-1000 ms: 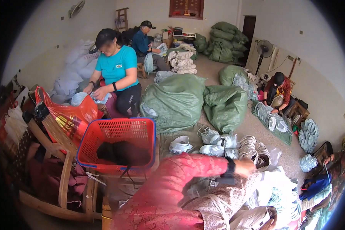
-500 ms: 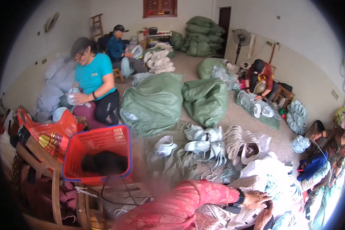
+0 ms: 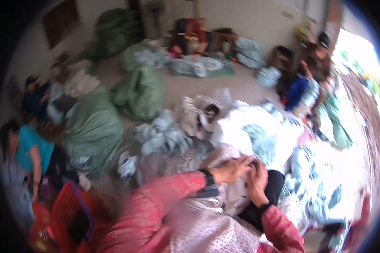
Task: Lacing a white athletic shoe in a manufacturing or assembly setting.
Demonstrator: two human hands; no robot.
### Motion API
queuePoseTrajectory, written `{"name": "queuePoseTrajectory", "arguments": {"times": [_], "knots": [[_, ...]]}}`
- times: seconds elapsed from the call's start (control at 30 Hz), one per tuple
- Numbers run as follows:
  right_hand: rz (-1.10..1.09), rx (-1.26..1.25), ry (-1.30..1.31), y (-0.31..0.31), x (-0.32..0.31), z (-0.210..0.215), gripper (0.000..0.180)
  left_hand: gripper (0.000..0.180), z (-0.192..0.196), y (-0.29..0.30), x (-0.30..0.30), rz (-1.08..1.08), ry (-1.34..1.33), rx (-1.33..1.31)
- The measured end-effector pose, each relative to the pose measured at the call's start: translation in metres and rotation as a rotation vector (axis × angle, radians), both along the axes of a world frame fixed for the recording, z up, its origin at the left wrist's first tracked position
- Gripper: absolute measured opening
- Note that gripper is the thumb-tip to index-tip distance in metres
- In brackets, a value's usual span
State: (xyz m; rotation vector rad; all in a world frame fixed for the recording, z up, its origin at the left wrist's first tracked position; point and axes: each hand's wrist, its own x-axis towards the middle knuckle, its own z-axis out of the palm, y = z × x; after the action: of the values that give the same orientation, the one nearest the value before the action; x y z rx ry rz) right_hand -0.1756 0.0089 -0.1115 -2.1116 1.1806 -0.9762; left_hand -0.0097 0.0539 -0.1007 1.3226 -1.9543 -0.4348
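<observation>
The picture is blurred by motion. My left hand (image 3: 234,168) comes out of a pink-red sleeve with a dark wristband and lies on top of a pale grey-white bundle (image 3: 236,198) in my lap. My right hand (image 3: 257,182), also with a dark band at the wrist, grips the same bundle from the right side, fingers curled. The two hands touch each other over the bundle. A black cloth patch (image 3: 276,189) shows just right of my right hand.
A heap of white and pale blue bundles (image 3: 257,130) lies just beyond my hands. Big green sacks (image 3: 95,130) stand to the left, a red basket (image 3: 67,211) at lower left. A person in a teal shirt (image 3: 29,152) sits far left; other people sit at the back (image 3: 190,38) and right (image 3: 312,63).
The view has swung to the right and down. My hands have come together on the pale bundle, closer to my body; the red basket has slid to the lower left edge.
</observation>
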Motion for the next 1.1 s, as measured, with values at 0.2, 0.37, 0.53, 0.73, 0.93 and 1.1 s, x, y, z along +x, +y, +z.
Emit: {"name": "queuePoseTrajectory", "arguments": {"times": [0.2, 0.37, 0.53, 0.73, 0.93, 1.1], "knots": [[0.015, -0.016, 0.026, -0.019, 0.003, -0.006, 0.037, 0.052, -0.020, -0.023, -0.002, 0.134, -0.097, -0.018], [-0.018, -0.023, 0.032, -0.019, -0.005, -0.007, 0.040, 0.049, -0.009, -0.022, -0.012, 0.084, -0.093, -0.003], [-0.024, -0.067, 0.008, -0.012, -0.012, -0.018, 0.041, 0.046, 0.001, -0.003, -0.023, 0.115, -0.084, 0.068], [0.395, 0.741, -0.279, -0.009, -0.025, 0.023, 0.043, 0.048, -0.077, -0.007, 0.049, 0.001, 0.018, 0.043], [0.548, 0.621, -1.441, -0.096, -0.285, 0.016, 0.037, 0.049, 0.076, -0.009, 0.110, 0.297, 0.761, 0.225], [0.137, 0.796, -0.954, -0.013, -0.308, 0.041, 0.048, 0.035, 0.094, 0.080, 0.129, 0.182, 0.469, 0.488]]}}
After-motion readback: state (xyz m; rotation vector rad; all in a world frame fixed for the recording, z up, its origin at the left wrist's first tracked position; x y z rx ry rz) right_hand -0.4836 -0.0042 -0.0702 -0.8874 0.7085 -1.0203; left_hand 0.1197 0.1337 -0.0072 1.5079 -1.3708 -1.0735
